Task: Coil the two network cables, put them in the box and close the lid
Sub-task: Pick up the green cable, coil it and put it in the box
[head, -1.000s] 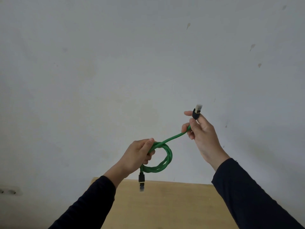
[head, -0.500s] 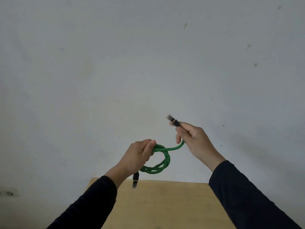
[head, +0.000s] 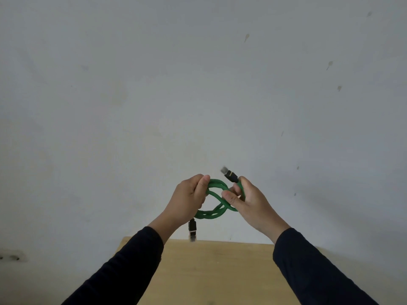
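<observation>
I hold a green network cable (head: 214,211) in the air in front of a pale wall, wound into small loops. My left hand (head: 189,199) grips the left side of the coil, thumb over its top. My right hand (head: 248,200) pinches the cable's free end; a black plug (head: 230,175) sticks up and left from its fingers. The other black plug (head: 192,230) hangs straight down below my left hand. No second cable and no box are in view.
A light wooden table (head: 218,269) fills the bottom middle, below my hands. A pale wall (head: 198,95) with small marks is behind. A wall socket (head: 11,256) sits low at the left edge.
My right hand has swung down and left with the free end, from well apart to right beside my left hand, laying another loop onto the coil. The hanging plug stays below.
</observation>
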Motion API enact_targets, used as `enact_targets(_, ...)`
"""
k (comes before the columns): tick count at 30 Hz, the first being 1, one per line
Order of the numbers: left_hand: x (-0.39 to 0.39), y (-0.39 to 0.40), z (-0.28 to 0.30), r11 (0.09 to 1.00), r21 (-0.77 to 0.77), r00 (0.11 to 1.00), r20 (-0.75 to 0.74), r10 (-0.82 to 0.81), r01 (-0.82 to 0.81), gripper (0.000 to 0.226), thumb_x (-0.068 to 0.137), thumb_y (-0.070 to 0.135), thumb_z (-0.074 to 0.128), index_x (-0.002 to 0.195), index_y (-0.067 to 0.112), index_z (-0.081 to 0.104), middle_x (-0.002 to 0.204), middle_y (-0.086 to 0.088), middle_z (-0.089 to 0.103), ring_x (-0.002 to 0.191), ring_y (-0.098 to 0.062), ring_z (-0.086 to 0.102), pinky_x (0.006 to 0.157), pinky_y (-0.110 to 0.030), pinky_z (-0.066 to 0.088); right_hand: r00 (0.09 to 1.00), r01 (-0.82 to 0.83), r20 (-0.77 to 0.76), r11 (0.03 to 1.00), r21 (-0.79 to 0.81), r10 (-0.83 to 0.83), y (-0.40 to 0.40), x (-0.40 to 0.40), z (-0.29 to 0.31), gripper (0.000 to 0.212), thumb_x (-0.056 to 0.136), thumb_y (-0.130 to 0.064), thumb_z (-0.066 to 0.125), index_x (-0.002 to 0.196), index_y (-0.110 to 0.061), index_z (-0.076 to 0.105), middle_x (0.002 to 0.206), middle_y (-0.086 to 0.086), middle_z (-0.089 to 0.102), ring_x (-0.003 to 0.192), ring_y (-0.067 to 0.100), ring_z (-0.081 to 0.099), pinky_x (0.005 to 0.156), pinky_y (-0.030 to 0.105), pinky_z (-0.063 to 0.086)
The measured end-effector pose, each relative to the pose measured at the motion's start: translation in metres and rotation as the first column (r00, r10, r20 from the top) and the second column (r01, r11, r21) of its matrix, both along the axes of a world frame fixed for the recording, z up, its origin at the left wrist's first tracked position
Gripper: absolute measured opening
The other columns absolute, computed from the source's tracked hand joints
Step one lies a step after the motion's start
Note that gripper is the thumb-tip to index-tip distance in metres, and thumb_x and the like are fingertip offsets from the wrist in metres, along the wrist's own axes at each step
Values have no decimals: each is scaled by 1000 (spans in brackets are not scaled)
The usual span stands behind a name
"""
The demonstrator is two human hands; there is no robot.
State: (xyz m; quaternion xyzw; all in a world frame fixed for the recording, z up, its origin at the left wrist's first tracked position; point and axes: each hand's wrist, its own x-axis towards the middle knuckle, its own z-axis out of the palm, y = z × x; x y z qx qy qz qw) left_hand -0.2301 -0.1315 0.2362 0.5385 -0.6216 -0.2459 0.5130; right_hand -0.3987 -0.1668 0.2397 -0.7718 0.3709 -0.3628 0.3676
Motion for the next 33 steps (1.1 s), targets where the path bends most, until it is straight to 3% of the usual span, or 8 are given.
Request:
enact_targets(4, -3, 1, 2, 999, 43, 997, -82, -8, 11, 25, 97, 34, 40, 83, 17, 50, 66, 3, 54, 50, -7, 45, 53, -22, 41, 989, 102, 104, 995, 0, -101, -3, 4, 1, 33, 90, -24, 57, 71, -15, 31, 69, 1, 54, 59, -1, 57, 52, 8, 39)
enact_targets(10, -7, 5, -6, 991, -89, 985, 134, 110, -99, 19, 99, 30, 35, 99, 22, 52, 72, 3, 56, 59, -11, 53, 56, -20, 43, 976, 172, 128, 984, 51, -177, 0, 5, 4, 30, 93, -29, 50, 72, -14, 34, 76, 11, 60, 60, 0, 58, 53, 9, 42)
enact_targets(15, 2, -1, -7, 982, -113, 988, 10, 152, -150, 24, 100, 25, 34, 89, 26, 55, 69, 4, 55, 56, -10, 48, 61, -35, 48, 977, 211, -61, 972, 102, -206, 1, 0, 17, 42, 98, -44, 27, 72, -15, 43, 70, -1, 50, 59, 12, 43, 58, 25, 34)
enact_targets(23, 1, 3, 2, 990, -139, 997, -78, 20, -30, 28, 101, 22, 34, 90, 11, 58, 67, 1, 49, 51, -6, 42, 53, -22, 40, 850, -29, -515, 986, 164, 111, 4, -12, 32, 39, 96, -45, 32, 79, -16, 52, 73, -4, 49, 71, 15, 44, 71, 27, 36)
enact_targets(25, 1, 3, 1, 994, -107, 993, -116, -36, 23, 31, 101, 22, 34, 91, 5, 57, 66, 0, 47, 50, -6, 41, 53, -22, 39, 855, -47, -508, 991, 121, 103, 4, -13, 34, 35, 97, -44, 34, 99, -23, 61, 84, -14, 58, 81, 3, 51, 79, 25, 39)
enact_targets(28, 1, 5, 0, 994, -79, 985, -152, -82, 70, 34, 101, 22, 33, 92, -1, 56, 62, 5, 45, 50, -6, 39, 52, -21, 39, 896, -82, -429, 992, 94, 115, 6, -13, 34, 28, 98, -36, 37, 111, -31, 62, 53, -32, 52, 55, -15, 47, 62, 13, 32)
enact_targets(31, 2, 6, -1, 994, -63, 982, -159, -97, 88, 35, 101, 21, 33, 93, -4, 56, 62, 6, 44, 50, -7, 39, 52, -23, 40, 936, -137, -304, 980, 144, 176, 8, -12, 29, 27, 98, -34, 38, 101, -32, 64, 46, -18, 46, 40, -1, 40, 52, 14, 25)
enact_targets(33, 3, 7, -4, 994, -47, 983, -148, -106, 100, 34, 101, 22, 33, 93, -1, 58, 62, 8, 45, 49, -7, 39, 51, -23, 39, 948, -205, -195, 952, 225, 251, 7, -13, 26, 28, 99, -30, 37, 107, -34, 64, 57, -9, 34, 48, 8, 27, 50, 19, 24)
